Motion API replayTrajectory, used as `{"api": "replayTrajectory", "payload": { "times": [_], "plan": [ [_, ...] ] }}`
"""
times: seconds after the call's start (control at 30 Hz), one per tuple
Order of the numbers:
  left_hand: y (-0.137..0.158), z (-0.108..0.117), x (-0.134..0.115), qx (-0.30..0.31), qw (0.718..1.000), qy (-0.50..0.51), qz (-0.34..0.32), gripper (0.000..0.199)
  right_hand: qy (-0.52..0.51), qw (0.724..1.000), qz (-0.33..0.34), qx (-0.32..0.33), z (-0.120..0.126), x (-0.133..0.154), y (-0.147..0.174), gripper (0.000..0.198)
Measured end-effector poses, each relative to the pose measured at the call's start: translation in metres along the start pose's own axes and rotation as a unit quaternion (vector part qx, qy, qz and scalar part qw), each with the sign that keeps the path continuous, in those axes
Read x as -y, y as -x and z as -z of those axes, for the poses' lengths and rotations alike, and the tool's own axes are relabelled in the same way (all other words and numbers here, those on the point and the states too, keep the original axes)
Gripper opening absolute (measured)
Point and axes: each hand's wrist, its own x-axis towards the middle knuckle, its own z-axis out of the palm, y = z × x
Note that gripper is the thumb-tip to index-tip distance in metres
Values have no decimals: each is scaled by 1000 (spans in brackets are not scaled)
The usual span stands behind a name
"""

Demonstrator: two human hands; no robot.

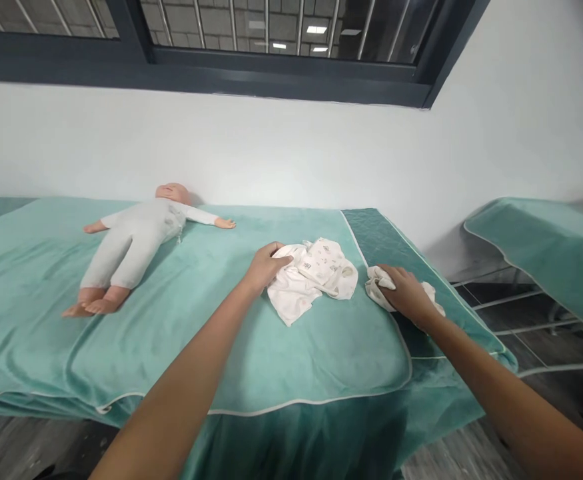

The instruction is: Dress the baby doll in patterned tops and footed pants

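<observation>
Near the middle of the bed, a crumpled white baby garment (316,270) with small printed figures lies on the green cover. My left hand (266,267) grips its left edge between thumb and fingers. Over to the right, my right hand (406,293) is closed around a bunched white cloth (378,287), whose far end shows past the wrist side of the hand. That cloth rests on the darker green strip of the bed. A baby doll (136,233) in a white suit lies on its back at the left, apart from both hands.
A light green blanket (171,353) with pale piping covers the bed, over a darker green sheet (321,440). Behind stand a white wall (271,147) and a dark window frame (281,77). At the right is another green-covered bed (546,247) with metal bars below.
</observation>
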Motion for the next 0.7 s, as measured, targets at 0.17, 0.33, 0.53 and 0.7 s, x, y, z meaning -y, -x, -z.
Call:
{"api": "replayTrajectory", "payload": {
  "times": [0.17, 0.33, 0.53, 0.7],
  "plan": [
    [13, 11, -43, 23, 991, -60, -114, 19, -2, 1000, 5, 5, 22, 38, -12, 64],
    [37, 22, -90, 38, 957, -190, -218, 14, -229, 967, 113, 2, 77, 133, -34, 62],
    [71, 39, -121, 17, 935, -242, -259, 17, -366, 907, 196, 66, 106, 222, -56, 52],
    [90, 67, -126, -94, 921, -255, -278, 13, -238, 956, 163, 60, 66, 210, -59, 71]
  ]
}}
